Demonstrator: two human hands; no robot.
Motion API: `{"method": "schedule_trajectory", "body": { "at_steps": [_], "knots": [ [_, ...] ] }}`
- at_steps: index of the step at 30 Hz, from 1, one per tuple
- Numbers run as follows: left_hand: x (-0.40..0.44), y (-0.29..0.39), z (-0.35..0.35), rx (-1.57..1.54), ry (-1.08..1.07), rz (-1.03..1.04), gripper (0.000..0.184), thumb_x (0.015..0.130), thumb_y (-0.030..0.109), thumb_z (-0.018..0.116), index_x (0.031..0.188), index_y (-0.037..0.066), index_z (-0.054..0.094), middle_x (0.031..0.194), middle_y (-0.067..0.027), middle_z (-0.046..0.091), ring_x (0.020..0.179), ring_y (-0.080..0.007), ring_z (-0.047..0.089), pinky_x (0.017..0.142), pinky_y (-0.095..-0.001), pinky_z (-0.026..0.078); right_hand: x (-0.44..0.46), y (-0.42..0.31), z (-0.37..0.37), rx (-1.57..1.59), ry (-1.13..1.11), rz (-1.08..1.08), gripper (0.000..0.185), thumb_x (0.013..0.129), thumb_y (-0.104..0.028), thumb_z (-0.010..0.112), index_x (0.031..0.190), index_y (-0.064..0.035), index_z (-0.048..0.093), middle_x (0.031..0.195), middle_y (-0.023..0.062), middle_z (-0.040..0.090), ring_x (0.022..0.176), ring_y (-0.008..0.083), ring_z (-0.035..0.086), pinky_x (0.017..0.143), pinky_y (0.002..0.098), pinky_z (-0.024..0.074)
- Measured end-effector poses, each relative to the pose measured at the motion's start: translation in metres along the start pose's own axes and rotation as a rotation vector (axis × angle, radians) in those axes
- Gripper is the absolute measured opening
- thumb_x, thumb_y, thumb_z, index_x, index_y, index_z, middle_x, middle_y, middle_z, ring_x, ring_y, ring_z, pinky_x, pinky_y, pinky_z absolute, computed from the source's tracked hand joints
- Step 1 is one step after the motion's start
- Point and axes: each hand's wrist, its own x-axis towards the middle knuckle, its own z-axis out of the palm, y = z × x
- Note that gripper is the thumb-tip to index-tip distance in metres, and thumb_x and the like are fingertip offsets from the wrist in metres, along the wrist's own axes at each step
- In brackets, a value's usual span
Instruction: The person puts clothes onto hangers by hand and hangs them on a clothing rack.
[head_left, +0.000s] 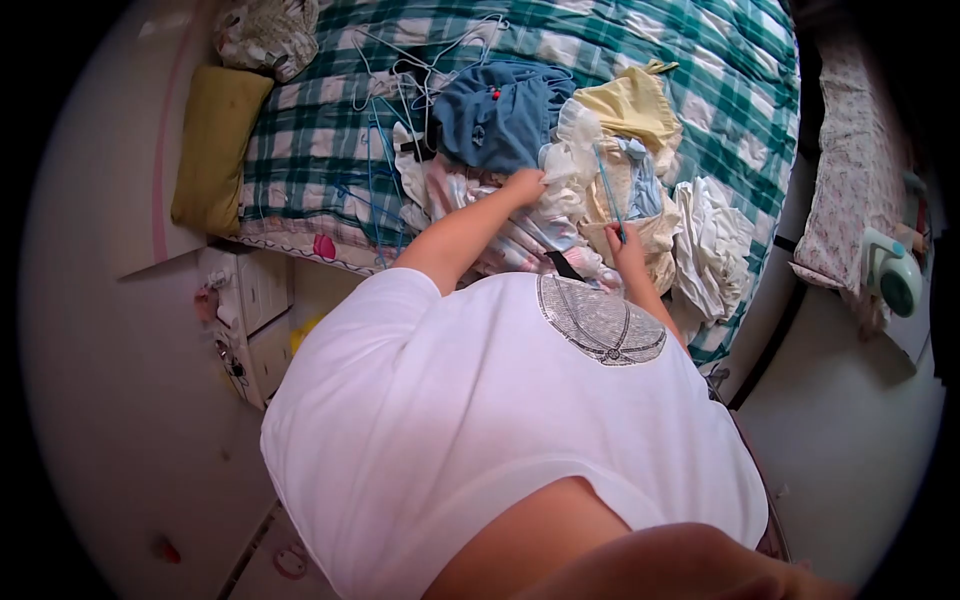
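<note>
My left hand (525, 187) is closed on the edge of a white ruffled garment (572, 150), just below a dark blue garment (505, 115) with small red beads. My right hand (622, 242) grips a thin blue clothes hanger (607, 185), which slants up over a cream garment (600, 205). A light blue piece of clothing (642, 175) lies beside the hanger. Under my left forearm spreads a pink and white patterned cloth (500, 235). Beyond my hands is a pale yellow garment (630, 105); white crumpled clothing (712, 240) lies to the right.
Several loose wire hangers (425, 70) lie on the green checked bedding (320, 130). An olive pillow (220, 150) is at the bed's left end, near a white cabinet (262, 290). At the far right, a white and green appliance (893, 275) stands by a floral cloth (845, 170).
</note>
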Motion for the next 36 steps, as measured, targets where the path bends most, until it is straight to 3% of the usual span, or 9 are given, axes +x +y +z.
{"method": "schedule_trajectory", "body": {
  "at_steps": [2, 5, 8, 15, 20, 23, 27, 32, 36],
  "knots": [
    [-0.011, 0.015, -0.003, 0.089, 0.104, 0.134, 0.028, 0.075, 0.029, 0.053, 0.086, 0.006, 0.063, 0.087, -0.0179, 0.061, 0.086, -0.0325, 0.058, 0.077, -0.0397, 0.045, -0.002, -0.002, 0.003, -0.083, 0.021, -0.009, 0.030, 0.072, -0.024, 0.064, 0.094, -0.0058, 0.057, 0.084, 0.0149, 0.056, 0.079, 0.0297, 0.054, 0.068, 0.0361, 0.0429],
    [-0.008, 0.031, 0.008, -0.381, -0.017, 0.303, 0.029, 0.077, 0.026, 0.051, 0.096, 0.006, 0.060, 0.094, -0.0174, 0.060, 0.089, -0.0313, 0.057, 0.078, -0.0372, 0.044, 0.000, -0.028, 0.000, -0.123, -0.014, 0.015, 0.062, 0.063, -0.026, 0.072, 0.117, -0.0112, 0.046, 0.097, 0.0159, 0.053, 0.090, 0.0310, 0.052, 0.075, 0.0371, 0.0427],
    [-0.041, 0.080, -0.016, -0.466, -0.050, 0.242, 0.030, 0.082, 0.017, 0.049, 0.110, 0.005, 0.052, 0.103, -0.0096, 0.058, 0.094, -0.0196, 0.054, 0.081, -0.0310, 0.041, 0.005, -0.049, 0.001, -0.124, -0.007, -0.036, 0.091, 0.056, -0.021, 0.078, 0.132, -0.0164, 0.028, 0.104, 0.0204, 0.048, 0.098, 0.0349, 0.048, 0.083, 0.0380, 0.0404],
    [-0.099, 0.133, -0.076, -1.193, -0.166, 0.112, 0.030, 0.087, 0.017, 0.048, 0.116, 0.009, 0.046, 0.103, -0.0014, 0.054, 0.092, -0.0113, 0.051, 0.077, -0.0257, 0.042, 0.018, -0.071, 0.013, -0.054, 0.014, -0.105, 0.098, 0.053, -0.017, 0.079, 0.134, -0.0175, 0.023, 0.105, 0.0202, 0.047, 0.099, 0.0356, 0.047, 0.085, 0.0379, 0.0389],
    [-0.139, 0.146, -0.089, -1.191, -0.198, 0.182, 0.033, 0.085, 0.017, 0.050, 0.117, 0.009, 0.044, 0.106, -0.0018, 0.054, 0.095, -0.0122, 0.052, 0.081, -0.0282, 0.042, 0.021, -0.076, 0.027, 0.108, 0.221, -0.398, 0.040, 0.062, 0.003, 0.055, 0.101, -0.0034, 0.054, 0.083, 0.0160, 0.047, 0.079, 0.0317, 0.047, 0.072, 0.0370, 0.0396],
    [-0.159, 0.146, -0.087, -1.208, -0.202, 0.289, 0.035, 0.085, 0.017, 0.050, 0.118, 0.009, 0.043, 0.109, -0.0018, 0.053, 0.099, -0.0131, 0.051, 0.082, -0.0287, 0.042, 0.003, -0.101, 0.009, 0.059, 0.132, -0.361, 0.037, 0.066, 0.000, 0.055, 0.102, -0.0005, 0.050, 0.090, 0.0199, 0.052, 0.088, 0.0364, 0.050, 0.078, 0.0367, 0.0399],
    [-0.194, 0.167, -0.094, -1.276, -0.108, 0.209, 0.040, 0.085, 0.018, 0.049, 0.123, 0.007, 0.039, 0.113, -0.0043, 0.051, 0.100, -0.0165, 0.053, 0.085, -0.0313, 0.042, -0.016, -0.132, -0.004, 0.376, 0.149, -0.305, 0.029, 0.076, -0.007, 0.053, 0.105, -0.0019, 0.051, 0.096, 0.0145, 0.057, 0.090, 0.0259, 0.054, 0.079, 0.0330, 0.0407],
    [-0.201, 0.171, -0.106, -1.415, -0.119, 0.443, 0.045, 0.085, 0.019, 0.052, 0.124, 0.004, 0.036, 0.115, -0.0066, 0.050, 0.104, -0.0189, 0.051, 0.089, -0.0338, 0.040, -0.020, -0.163, -0.032, 0.634, 0.254, -0.449, 0.013, 0.085, -0.008, 0.048, 0.095, -0.0030, 0.053, 0.085, 0.0057, 0.060, 0.078, 0.0140, 0.055, 0.072, 0.0261, 0.0427],
    [-0.223, 0.184, -0.125, -1.128, -0.083, 0.452, 0.049, 0.086, 0.023, 0.053, 0.126, 0.003, 0.034, 0.116, -0.0066, 0.048, 0.107, -0.0170, 0.047, 0.090, -0.0308, 0.036, -0.036, -0.172, -0.056, 0.751, 0.235, -0.400, 0.012, 0.087, -0.007, 0.044, 0.097, -0.0039, 0.052, 0.086, 0.0045, 0.058, 0.078, 0.0091, 0.053, 0.069, 0.0216, 0.0421]
  ]
}}
